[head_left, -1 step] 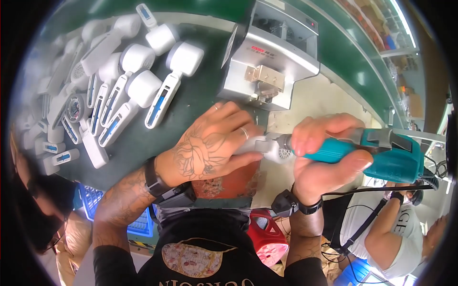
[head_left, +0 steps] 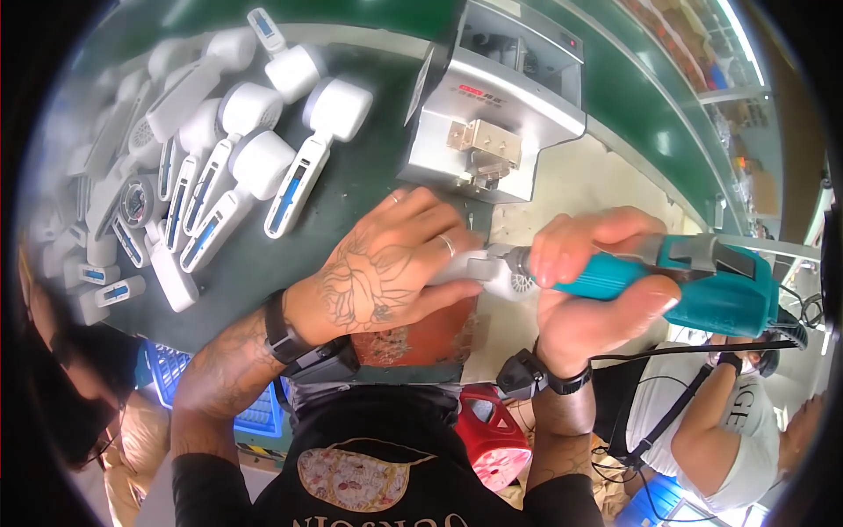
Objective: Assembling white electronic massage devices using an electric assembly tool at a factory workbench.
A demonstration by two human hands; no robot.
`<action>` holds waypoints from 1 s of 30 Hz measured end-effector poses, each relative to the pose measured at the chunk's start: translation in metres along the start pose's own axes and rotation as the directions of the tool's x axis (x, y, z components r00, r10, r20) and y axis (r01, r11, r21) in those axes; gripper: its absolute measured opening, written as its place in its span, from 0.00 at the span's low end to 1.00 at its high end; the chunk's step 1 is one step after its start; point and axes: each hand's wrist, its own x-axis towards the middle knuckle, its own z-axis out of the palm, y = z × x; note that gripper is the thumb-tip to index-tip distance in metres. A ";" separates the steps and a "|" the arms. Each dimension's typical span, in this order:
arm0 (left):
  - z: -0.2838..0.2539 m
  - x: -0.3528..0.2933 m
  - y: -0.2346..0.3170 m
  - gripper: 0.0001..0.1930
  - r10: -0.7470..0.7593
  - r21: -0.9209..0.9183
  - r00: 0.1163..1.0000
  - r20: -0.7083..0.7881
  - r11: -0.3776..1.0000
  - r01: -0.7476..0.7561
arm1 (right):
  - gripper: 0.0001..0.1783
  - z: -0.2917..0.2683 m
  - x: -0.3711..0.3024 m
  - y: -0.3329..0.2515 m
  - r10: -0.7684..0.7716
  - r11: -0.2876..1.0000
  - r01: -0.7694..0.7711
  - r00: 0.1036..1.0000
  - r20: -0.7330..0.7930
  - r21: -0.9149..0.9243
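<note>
My left hand (head_left: 395, 263) is closed round a small white fan part (head_left: 505, 279) with a round grille at its end. Most of that part is hidden behind my fingers. My right hand (head_left: 597, 285) grips a teal electric screwdriver (head_left: 606, 274) lying almost level, its tip pointing left. The tip meets the white part close to my left fingertips; the exact contact is too small to make out. Under the hands lies a worn reddish-brown mat (head_left: 413, 338).
Several white handheld fans (head_left: 299, 180) with open handles showing blue strips lie heaped on the green bench (head_left: 360, 189) at left. Beyond my hands stands a silver machine (head_left: 500, 97). A blue basket (head_left: 259, 413) and a red container (head_left: 492, 435) sit below. A co-worker (head_left: 702, 422) is at right.
</note>
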 end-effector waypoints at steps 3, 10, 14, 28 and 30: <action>0.001 -0.001 0.000 0.20 0.007 -0.019 1.000 -0.007 1.000 -0.007 | 0.42 -0.001 0.000 0.003 0.042 0.999 -0.041 0.998 0.036 -0.034; 0.002 0.000 -0.001 0.20 0.035 -0.021 0.999 -0.027 0.999 -0.036 | 0.37 -0.003 0.001 0.016 0.052 0.998 -0.056 0.989 0.137 0.024; 0.003 0.000 0.001 0.20 0.003 0.000 1.000 -0.023 1.000 -0.003 | 0.34 -0.001 0.005 0.016 0.080 0.996 -0.087 0.981 0.176 0.036; -0.003 -0.007 -0.002 0.19 0.016 -0.001 1.000 0.007 1.000 -0.016 | 0.32 0.029 0.036 0.008 -0.089 0.996 0.088 0.996 0.004 0.014; -0.002 -0.006 -0.002 0.20 0.032 -0.007 0.999 0.015 0.999 -0.031 | 0.25 0.041 0.051 0.016 -0.172 0.983 0.175 0.984 -0.044 0.064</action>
